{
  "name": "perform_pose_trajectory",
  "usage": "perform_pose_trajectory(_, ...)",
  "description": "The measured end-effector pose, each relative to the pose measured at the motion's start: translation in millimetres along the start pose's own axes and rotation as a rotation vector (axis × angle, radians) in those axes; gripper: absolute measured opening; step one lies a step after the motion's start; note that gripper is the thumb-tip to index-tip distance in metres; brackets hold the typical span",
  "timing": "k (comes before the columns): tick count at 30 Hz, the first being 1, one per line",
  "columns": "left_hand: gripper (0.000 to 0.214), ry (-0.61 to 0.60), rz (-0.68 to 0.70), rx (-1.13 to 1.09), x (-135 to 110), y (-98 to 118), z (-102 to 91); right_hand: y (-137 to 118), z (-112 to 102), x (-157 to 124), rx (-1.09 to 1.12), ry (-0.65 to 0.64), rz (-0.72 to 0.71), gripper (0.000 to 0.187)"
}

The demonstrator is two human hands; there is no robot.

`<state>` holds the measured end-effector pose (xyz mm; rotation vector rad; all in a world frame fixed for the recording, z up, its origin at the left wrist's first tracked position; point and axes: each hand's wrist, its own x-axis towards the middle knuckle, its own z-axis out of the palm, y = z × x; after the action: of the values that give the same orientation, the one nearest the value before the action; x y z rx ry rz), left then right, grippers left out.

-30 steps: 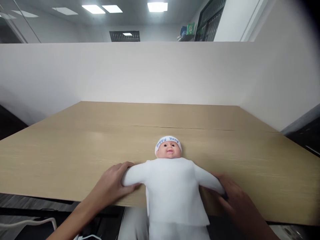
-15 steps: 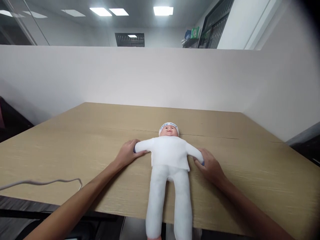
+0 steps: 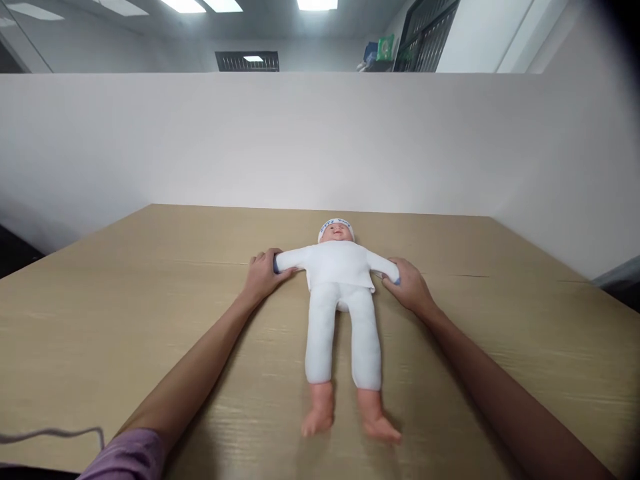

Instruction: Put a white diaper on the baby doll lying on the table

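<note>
1. One white partition wall (image 3: 320,140) spans the background, cut off at both sides; the goods (image 3: 385,49) beyond its top edge, upper right, are too small to make out.
2. Wood-toned table (image 3: 150,320), its near side running out of the frame.
3. Baby doll (image 3: 337,267) in white clothes, lying face up around the middle of the table. Its long axis runs from near to far: head toward the wall, bare feet toward the viewer, arms spread. Its back is hidden.
4. Purple sleeve (image 3: 127,457), cut off at the bottom edge.
5. Left hand (image 3: 263,275): grip wrapped around the doll's arm end at picture left, covering the doll's hand.
6. Right hand (image 3: 411,287): grip likewise around the opposite arm end.
7. Grey cable (image 3: 55,433), cut off at the left edge.
8. White headband (image 3: 336,222), its blue lettering hard to read.
</note>
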<state>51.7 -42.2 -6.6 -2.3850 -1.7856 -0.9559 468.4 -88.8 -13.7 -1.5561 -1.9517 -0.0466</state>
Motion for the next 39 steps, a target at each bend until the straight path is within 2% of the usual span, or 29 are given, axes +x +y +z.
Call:
perform_pose_trajectory(4, 0.054, 0.043, -0.016, 0.008, 15, -12, 10.4, 13, 7, 15, -0.048, 0.019, 0.015, 0.043)
perform_pose_trajectory(9, 0.05, 0.03, -0.06, 0.001, 17, -20, 14.0, 28, 13, 15, -0.134, 0.04, 0.084, 0.054)
perform_pose_trajectory(19, 0.046, -0.003, -0.086, 0.008, 17, -22, 13.1, 50, 20, 12, -0.12, 0.026, 0.142, 0.061)
perform_pose_trajectory(26, 0.05, -0.007, -0.061, -0.003, 13, -19, 10.5, 58, 28, 14, -0.071, 0.001, 0.116, 0.066)
perform_pose_trajectory(31, 0.05, -0.017, -0.063, 0.057, -1, -7, 3.9, 48, 28, 5, -0.108, 0.031, 0.131, 0.074)
perform_pose_trajectory(34, 0.049, -0.008, -0.086, 0.068, -13, -3, 0.3, 34, 26, -8, -0.124, 0.098, 0.16, 0.078)
perform_pose_trajectory(36, 0.051, 0.029, -0.123, 0.05, -22, 0, -2.3, 16, 21, -19, -0.127, 0.168, 0.185, 0.077)
perform_pose_trajectory(39, 0.055, 0.128, -0.163, -0.028, -41, 18, -13.2, -29, -1, -44, -0.055, 0.257, 0.173, 0.071)
